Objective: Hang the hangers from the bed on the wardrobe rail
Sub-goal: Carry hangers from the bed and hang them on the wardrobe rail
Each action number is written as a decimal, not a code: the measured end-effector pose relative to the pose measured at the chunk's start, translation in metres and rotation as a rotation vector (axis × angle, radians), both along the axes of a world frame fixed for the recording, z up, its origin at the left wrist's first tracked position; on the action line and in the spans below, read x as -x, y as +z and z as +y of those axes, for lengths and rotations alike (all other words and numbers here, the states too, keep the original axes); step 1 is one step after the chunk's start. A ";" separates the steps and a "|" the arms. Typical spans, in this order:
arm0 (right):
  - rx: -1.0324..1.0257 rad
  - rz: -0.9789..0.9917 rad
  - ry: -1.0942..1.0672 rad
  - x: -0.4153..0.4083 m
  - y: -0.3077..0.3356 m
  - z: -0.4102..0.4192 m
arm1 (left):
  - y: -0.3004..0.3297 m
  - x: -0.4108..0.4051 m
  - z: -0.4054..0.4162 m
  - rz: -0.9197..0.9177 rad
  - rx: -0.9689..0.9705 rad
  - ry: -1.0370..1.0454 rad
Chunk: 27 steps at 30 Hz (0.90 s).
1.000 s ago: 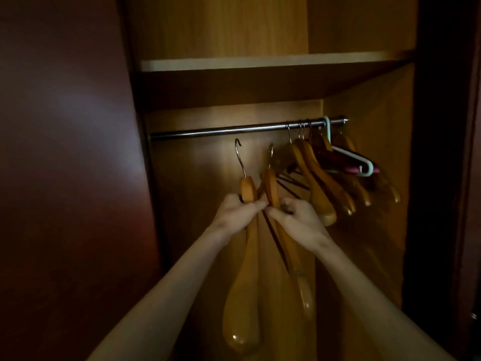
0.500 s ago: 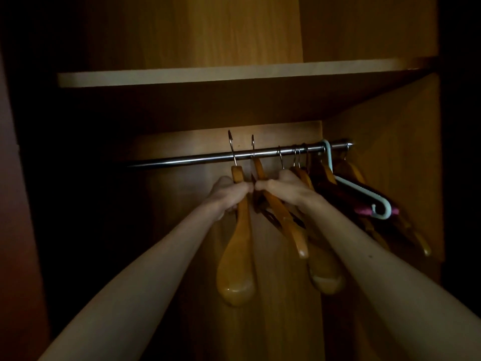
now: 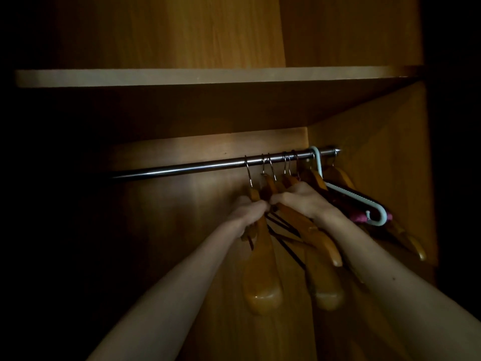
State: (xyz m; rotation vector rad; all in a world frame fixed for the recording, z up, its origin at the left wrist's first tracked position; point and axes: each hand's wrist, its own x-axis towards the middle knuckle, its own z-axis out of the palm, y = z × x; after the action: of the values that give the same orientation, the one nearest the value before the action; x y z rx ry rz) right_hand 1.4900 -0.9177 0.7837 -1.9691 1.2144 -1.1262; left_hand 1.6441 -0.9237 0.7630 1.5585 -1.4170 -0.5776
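L hand [image 3: 251,209] clenched on glossy orange-brown wooden hanger [image 3: 261,277]. R hand [image 3: 299,199] grasps a 2nd wooden hanger [image 3: 312,230]. Wire hooks over smooth round chrome rail [image 3: 187,168].

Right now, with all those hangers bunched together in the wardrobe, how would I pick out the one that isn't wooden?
Find the metal rail under the wardrobe shelf and follow it to its right end. There, among the wooden hangers, hangs the plastic hanger. It alone is pale and thin, with a wide plastic hook over the rail where the others have wire hooks, and a small upturned hook at its tip.
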 end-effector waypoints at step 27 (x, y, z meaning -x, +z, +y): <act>0.161 0.404 -0.103 -0.002 0.009 0.022 | -0.015 0.009 -0.005 0.058 0.127 0.024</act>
State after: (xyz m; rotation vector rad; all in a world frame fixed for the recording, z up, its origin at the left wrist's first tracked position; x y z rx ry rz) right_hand 1.4920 -0.8957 0.7932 -2.3609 1.4814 -0.9234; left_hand 1.6347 -0.9290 0.7481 1.4455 -1.3631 -0.5042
